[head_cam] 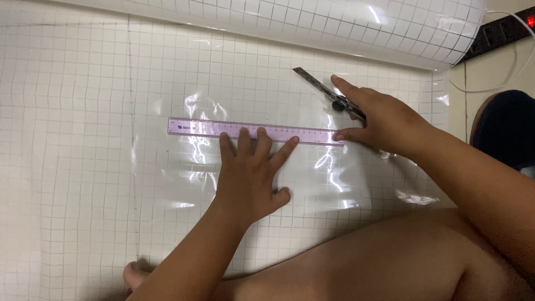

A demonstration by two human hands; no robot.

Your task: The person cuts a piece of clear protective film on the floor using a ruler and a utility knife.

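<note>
A wide sheet of clear plastic film [83, 167], printed with a pale square grid, is being spread flat over the floor, its far end left curled up on a roll [345, 25] along the top of the view. A faint ruled line is being shown down the left part of the sheet.

Near the middle, a long translucent purple ruler [212, 129] is being laid across the film, parallel to the grid lines. It is being pinned down by the left hand [251, 175], whose fingers [243, 140] are being spread wide and flat, the tips pressed on the ruler's lower edge, apparently so that it cannot slide; nothing is being gripped by this hand.

At the ruler's right end, a utility knife [323, 89] is being held by the right hand [390, 122]. Its fingers are being closed round the handle, the forefinger being stretched along the top, while the blade is being pointed up and away to the left, off the ruler's edge. The thumb is being rested against the ruler's right tip, seemingly to steady it.

At the far right, a black power strip [499, 30] with a white cable is being left lying on the floor beyond the film.
</note>
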